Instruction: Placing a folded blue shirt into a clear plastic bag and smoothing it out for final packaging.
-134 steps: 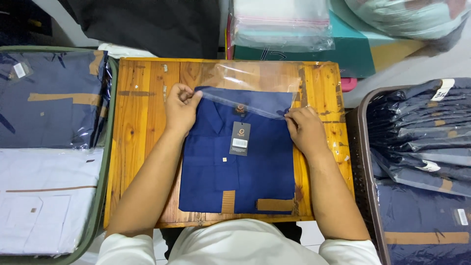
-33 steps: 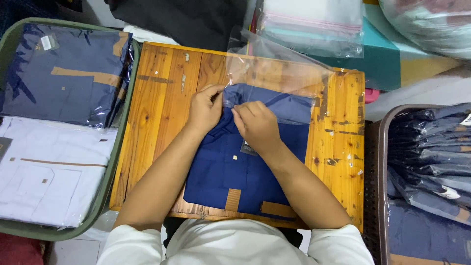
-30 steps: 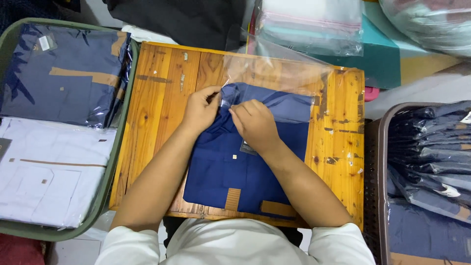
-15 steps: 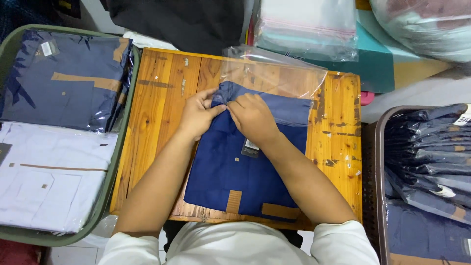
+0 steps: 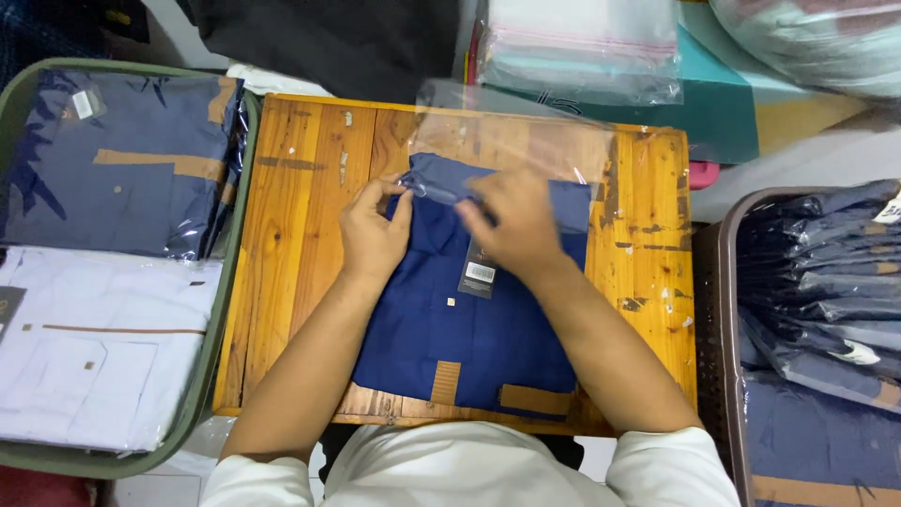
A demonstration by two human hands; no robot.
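A green bin (image 5: 230, 310) of bagged shirts sat at left. On the wooden worktop (image 5: 300, 235), the left hand (image 5: 374, 233) pinched the mouth of the clear bag (image 5: 526, 141), while the right hand (image 5: 511, 225), grip closed, pressed the folded navy shirt (image 5: 469, 329) at its collar. Bagging seemed underway; sliding it deeper needs the mouth held open. A brown basket (image 5: 718, 310) stood right.

A scuffed wooden tabletop (image 5: 300, 282) stands between a green bin (image 5: 221, 347) of bagged shirts on the left and a brown basket (image 5: 718, 310) on the right, with a teal box (image 5: 723, 113) behind.
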